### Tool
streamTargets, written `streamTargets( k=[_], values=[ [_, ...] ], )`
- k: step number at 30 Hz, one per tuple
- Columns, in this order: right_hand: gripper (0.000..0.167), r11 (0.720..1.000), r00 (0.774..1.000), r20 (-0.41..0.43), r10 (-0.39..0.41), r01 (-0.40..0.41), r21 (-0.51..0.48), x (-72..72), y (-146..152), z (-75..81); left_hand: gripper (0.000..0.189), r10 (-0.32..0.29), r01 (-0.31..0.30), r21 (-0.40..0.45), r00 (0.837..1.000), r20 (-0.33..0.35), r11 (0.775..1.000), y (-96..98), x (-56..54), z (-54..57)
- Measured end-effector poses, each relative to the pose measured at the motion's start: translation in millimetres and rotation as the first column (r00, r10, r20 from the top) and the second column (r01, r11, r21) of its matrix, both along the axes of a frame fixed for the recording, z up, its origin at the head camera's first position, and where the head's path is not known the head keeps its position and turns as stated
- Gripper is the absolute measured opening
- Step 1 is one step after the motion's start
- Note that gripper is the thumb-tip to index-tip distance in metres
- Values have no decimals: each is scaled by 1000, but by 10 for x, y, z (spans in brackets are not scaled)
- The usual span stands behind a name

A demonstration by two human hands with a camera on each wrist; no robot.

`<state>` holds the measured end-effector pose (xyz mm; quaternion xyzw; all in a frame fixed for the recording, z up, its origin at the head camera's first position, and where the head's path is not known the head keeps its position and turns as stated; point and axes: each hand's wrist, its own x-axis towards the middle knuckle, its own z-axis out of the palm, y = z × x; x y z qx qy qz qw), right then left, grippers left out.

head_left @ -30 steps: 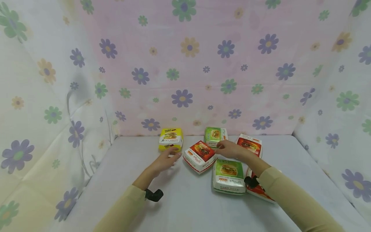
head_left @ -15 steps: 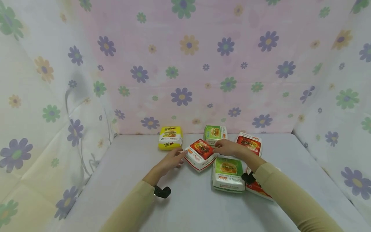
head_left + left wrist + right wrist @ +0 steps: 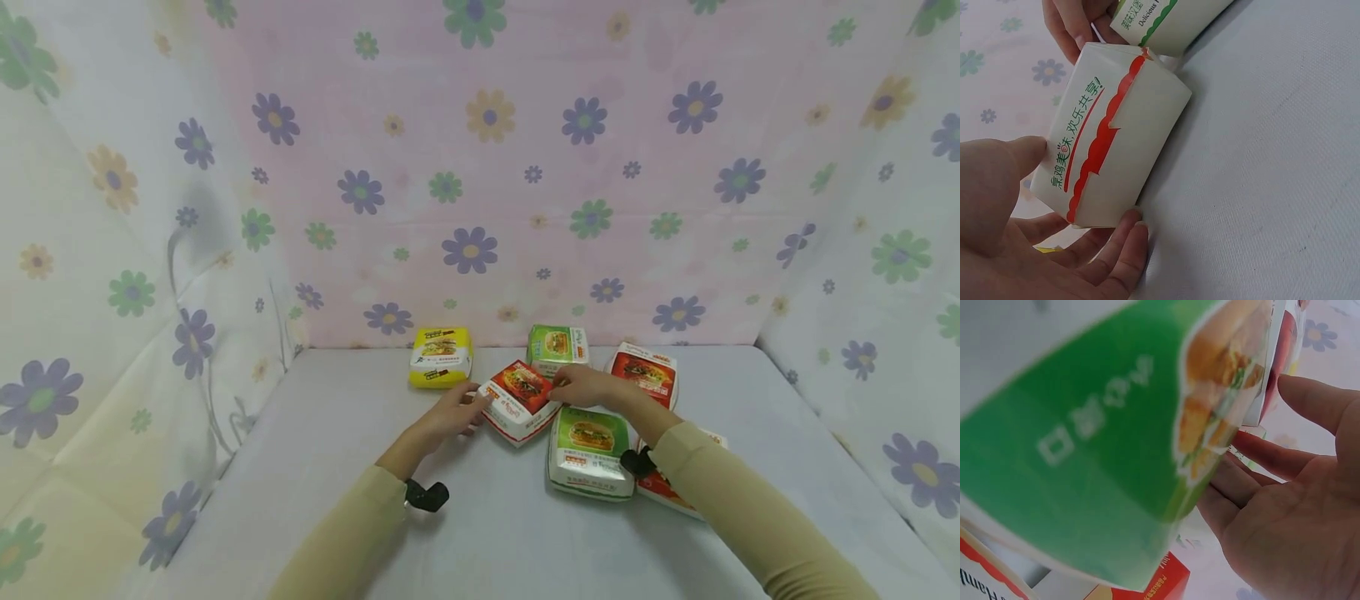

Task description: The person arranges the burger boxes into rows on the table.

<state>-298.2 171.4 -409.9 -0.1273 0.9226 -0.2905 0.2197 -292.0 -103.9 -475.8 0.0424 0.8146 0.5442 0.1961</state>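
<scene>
The red box point(image 3: 516, 408) sits between the person's two hands, set cornerwise on the pale table point(image 3: 480, 542), its printed lid facing up. The left hand point(image 3: 450, 412) has its left corner: seen from that wrist, the thumb point(image 3: 1032, 153) meets the upper edge while the fingers point(image 3: 1125, 256) bend round below, near the base, so the corner lies inside the grip, only about as open as the box is deep. The right hand point(image 3: 588, 387) holds the opposite corner, thumb against the box's edge and fingers reaching low beside it. From the right wrist their tips slip out of sight behind the near green box point(image 3: 591, 458), so I can't tell how firmly they press, or whether they touch that box too.

The near green box lies just under the right hand, close to the red box's right side. Behind the right hand is the far green box point(image 3: 553, 350), near the red box's back corner. The yellow box point(image 3: 441, 358) stands beyond the left hand, apart from its fingers. To the right are a far red box point(image 3: 643, 371) and, partly hidden by the right sleeve point(image 3: 750, 500), a near red box point(image 3: 670, 495).
</scene>
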Motion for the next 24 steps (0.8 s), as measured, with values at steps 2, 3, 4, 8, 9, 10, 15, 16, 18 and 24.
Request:
streamTargets(
  k=[2, 3, 4, 8, 9, 10, 15, 16, 18, 24],
  values=[
    [44, 1000, 1000, 10, -8, 8, -5, 5, -5, -9, 60, -3, 3, 4, 1000, -1, 1000, 2, 8, -4],
    [45, 1000, 1000, 12, -8, 8, -5, 6, -7, -13, 60, -6, 6, 2, 1000, -4, 1000, 2, 13, -6],
    [46, 1000, 1000, 19, -14, 14, -10, 7, -9, -17, 60, -8, 8, 1, 1000, -5, 1000, 3, 17, -8],
    [47, 1000, 1000, 19, -10, 10, -8, 10, -17, -20, 59, -20, 20, -6, 999, -28, 1000, 5, 23, -16],
    [46, 1000, 1000, 18, -7, 7, -8, 10, -17, -18, 59, -21, 21, -8, 999, -33, 1000, 6, 25, -17],
    [46, 1000, 1000, 19, -7, 7, -11, 10, -18, -18, 59, -23, 23, -8, 999, -37, 1000, 7, 26, -17],
    [45, 1000, 1000, 25, -4, 4, -21, 14, -23, -10, 60, -26, 25, -18, 999, -47, 1000, 13, 36, -14],
    [45, 1000, 1000, 26, -6, 6, -22, 14, -26, -8, 60, -26, 25, -19, 999, -48, 1000, 14, 37, -14],
    [45, 1000, 1000, 23, -5, 5, -12, 12, -29, -1, 60, -26, 25, -19, 999, -48, 1000, 15, 36, -16],
    [36, 1000, 1000, -7, 0, 0, 10, -10, -60, 14, 61, -27, 25, -40, 999, -45, 999, 13, 44, -18]
  ],
)
